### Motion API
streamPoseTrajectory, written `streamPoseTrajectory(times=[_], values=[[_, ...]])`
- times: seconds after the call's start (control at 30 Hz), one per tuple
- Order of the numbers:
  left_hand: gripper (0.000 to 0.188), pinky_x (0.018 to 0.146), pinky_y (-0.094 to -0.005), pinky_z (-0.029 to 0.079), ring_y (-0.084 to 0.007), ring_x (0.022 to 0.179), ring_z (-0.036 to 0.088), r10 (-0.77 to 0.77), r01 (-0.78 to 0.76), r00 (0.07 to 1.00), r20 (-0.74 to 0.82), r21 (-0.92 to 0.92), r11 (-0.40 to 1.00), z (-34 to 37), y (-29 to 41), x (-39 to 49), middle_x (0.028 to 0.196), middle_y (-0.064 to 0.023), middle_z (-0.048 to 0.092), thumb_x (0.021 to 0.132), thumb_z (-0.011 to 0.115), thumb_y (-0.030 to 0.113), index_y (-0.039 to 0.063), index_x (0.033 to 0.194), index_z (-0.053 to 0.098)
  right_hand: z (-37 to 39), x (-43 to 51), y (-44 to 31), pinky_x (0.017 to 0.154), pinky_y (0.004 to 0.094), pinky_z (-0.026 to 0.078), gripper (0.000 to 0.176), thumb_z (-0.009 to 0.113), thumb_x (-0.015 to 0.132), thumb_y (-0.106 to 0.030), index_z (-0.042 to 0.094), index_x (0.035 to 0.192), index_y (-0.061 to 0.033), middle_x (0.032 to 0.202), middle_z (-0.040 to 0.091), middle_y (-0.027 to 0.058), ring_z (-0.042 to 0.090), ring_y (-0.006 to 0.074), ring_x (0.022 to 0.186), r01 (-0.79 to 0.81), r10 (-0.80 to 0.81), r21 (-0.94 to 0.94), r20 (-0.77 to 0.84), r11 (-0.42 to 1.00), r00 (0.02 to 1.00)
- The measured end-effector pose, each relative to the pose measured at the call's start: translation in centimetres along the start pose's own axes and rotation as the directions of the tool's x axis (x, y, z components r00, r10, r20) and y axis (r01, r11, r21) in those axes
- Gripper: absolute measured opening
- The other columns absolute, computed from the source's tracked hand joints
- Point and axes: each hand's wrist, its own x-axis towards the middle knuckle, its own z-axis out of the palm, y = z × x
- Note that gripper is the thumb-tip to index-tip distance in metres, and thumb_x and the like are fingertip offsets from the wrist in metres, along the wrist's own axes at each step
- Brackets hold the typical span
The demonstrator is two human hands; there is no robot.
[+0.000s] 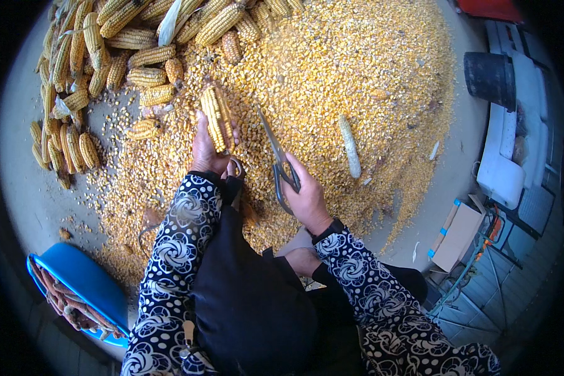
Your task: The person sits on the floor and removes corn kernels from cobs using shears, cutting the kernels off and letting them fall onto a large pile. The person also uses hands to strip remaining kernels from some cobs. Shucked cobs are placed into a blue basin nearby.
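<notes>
My left hand (207,149) holds a yellow ear of corn (215,118) with its tip pointing away from me. Dark grooves run along the ear where kernels are gone. In my right hand (306,195) is a pair of metal scissors (279,157) with dark handles, the blades pointing up and to the left, apart from the ear. Below both hands spreads a wide heap of loose corn kernels (301,84). A bare, pale corncob (349,145) lies on the kernels to the right of the scissors.
Unshelled ears of corn (131,38) are piled at the upper left. A blue plastic basin (89,277) holding bare reddish cobs stands at the lower left. To the right are a black bucket (490,80), a white foam container (500,174) and a cardboard box (457,235).
</notes>
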Motion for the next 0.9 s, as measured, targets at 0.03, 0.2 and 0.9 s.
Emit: streamPoseTrajectory(times=[0.03,0.2,0.9], values=[[0.055,0.055,-0.0321,0.05,-0.0222,0.063,0.056,-0.023,0.024,0.999,0.027,-0.021,0.999,-0.1,0.1,0.0,0.083,-0.0135,0.058,0.093,0.032,0.054,0.003,0.109,0.047,-0.4,-0.5,0.7,0.076,0.0284,0.05,0.06,0.063,0.081,-0.008,0.038,0.135,-0.0088,0.107,0.059,0.0162,0.062,0.0195,0.089,0.032,-0.03,-0.152,0.015,0.988,0.999],[0.066,0.06,-0.03,0.051,-0.0193,0.069,0.056,-0.075,0.068,0.977,0.2,0.042,0.997,0.1,0.8,-0.5,0.094,-0.0117,0.061,0.085,0.036,0.065,0.007,0.113,0.051,-2.4,-2.8,3.6,0.076,0.037,0.051,0.055,0.062,0.079,-0.012,0.044,0.131,-0.0133,0.105,0.057,0.0176,0.061,0.029,0.086,0.035,0.125,-0.627,0.209,0.778,0.97],[0.071,0.06,-0.0265,0.05,-0.0163,0.075,0.06,-0.323,-0.557,0.611,0.722,0.683,0.473,26.1,4.5,-17.8,0.103,-0.013,0.06,0.076,0.071,0.021,0.008,0.135,0.034,-23.0,-1.7,-3.2,0.052,0.0271,0.049,0.028,0.066,0.08,-0.021,0.057,0.094,0.0014,0.075,0.06,0.0075,0.056,0.0134,0.06,0.344,-0.21,0.021,-0.756,0.939,0.619]])
